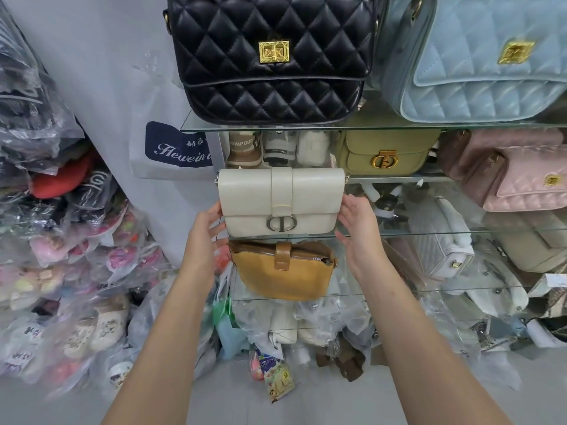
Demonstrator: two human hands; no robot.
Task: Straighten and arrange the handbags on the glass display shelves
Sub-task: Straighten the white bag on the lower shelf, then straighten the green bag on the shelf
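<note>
A cream flap handbag [280, 200] with a silver clasp stands upright at the left end of a glass shelf [429, 232]. My left hand [204, 237] touches its left side and my right hand [359, 228] its right side, so both hands hold it between them. On the shelf below sits a mustard-yellow bag [283, 271] with a brown strap. A black quilted bag [271, 56] and a light blue quilted bag [478, 56] stand on the top shelf [368, 127]. An olive bag [386, 151] and a pink quilted bag [521, 179] sit behind and to the right.
A white quilted bag [441, 243] lies on the shelf right of my right hand. Plastic-wrapped shoes and goods [61, 240] are piled high at the left. Loose plastic bags and packets [276, 378] litter the floor under the shelves. A white bag with a dark label [178, 148] hangs at the wall.
</note>
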